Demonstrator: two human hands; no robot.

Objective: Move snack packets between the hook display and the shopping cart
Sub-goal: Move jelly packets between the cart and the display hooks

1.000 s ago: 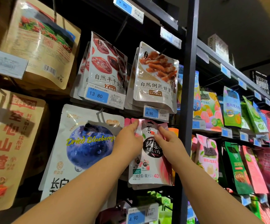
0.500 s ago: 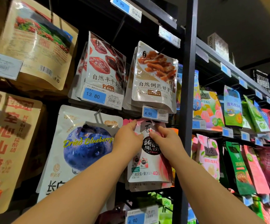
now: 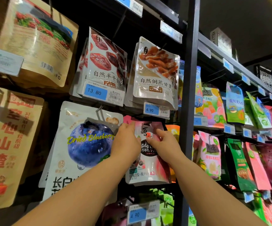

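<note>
A pink and white jelly packet [image 3: 148, 167] hangs at the hook display, just under the 4.90 price tag [image 3: 156, 110]. My left hand [image 3: 126, 142] holds the packet's upper left edge, fingers behind its pink top. My right hand [image 3: 165, 144] pinches the upper right part, thumb across the front print. More pink packets sit behind it on the same hook. The shopping cart is out of view.
A large dried blueberry bag [image 3: 84, 144] hangs directly left. Dried fruit bags [image 3: 154, 72] hang above. A black upright post [image 3: 188, 95] stands just right of my hands, with colourful jelly packets [image 3: 210, 157] beyond it. Kraft paper bags [image 3: 6, 144] fill the far left.
Both hands stay on the pink packet; they have shifted it slightly up and inward toward the hook under the price tag. My view moved a little closer.
</note>
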